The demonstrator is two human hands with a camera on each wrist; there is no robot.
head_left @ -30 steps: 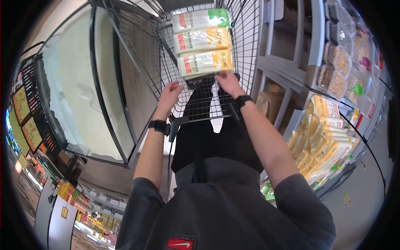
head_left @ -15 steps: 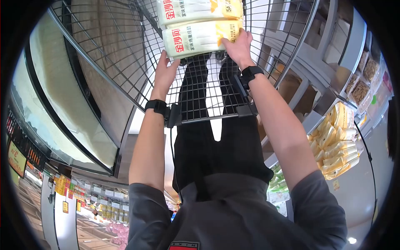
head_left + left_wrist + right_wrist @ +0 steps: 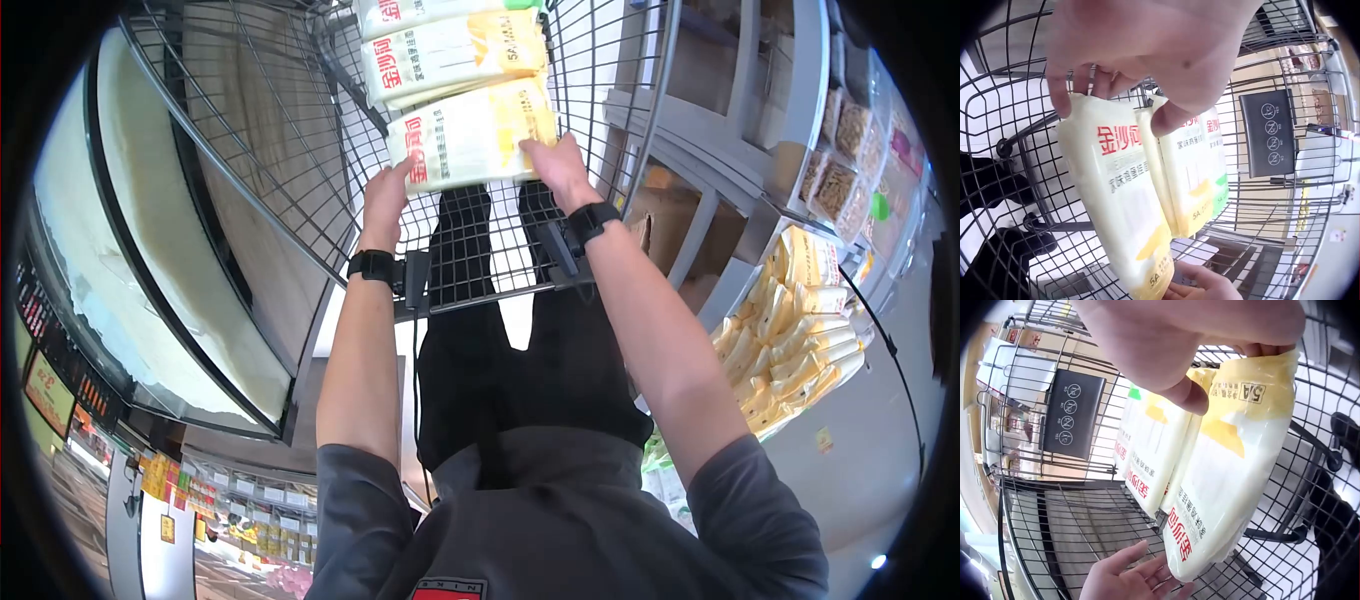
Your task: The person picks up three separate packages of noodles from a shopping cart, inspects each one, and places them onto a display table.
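I'm looking down into the wire cart (image 3: 250, 130) and I count three noodle packs stacked in a row along its floor: the nearest pack (image 3: 470, 135), a second pack (image 3: 455, 58) just behind it and touching it, and a third pack (image 3: 410, 10) with a green corner at the top edge of my head view, mostly cut off. My left hand (image 3: 385, 200) has its fingers curled over the red-lettered end of the nearest pack, thumb pressing the face of it, and the left wrist view confirms that pinch at the pack's top edge. My right hand (image 3: 555, 165) grips the opposite, yellow end of the same pack, thumb on the front and fingers wrapped behind. So both hands hold one pack between them, lifted slightly and tilted, its long side lying across the cart. The cart's near rim (image 3: 480, 290) runs just under my wrists, and the mesh side walls rise on either side with open room to left and right of the packs. A dark sign plate (image 3: 1266, 131) hangs on the far wall of the cart. To my right stands a shelf (image 3: 740, 130) close beside the cart, carrying bagged dry goods up top and a heap of yellow packs (image 3: 790, 330) lower down, too many and too jumbled to count. To my left a curved glass case (image 3: 130, 250) sits near the cart's side.
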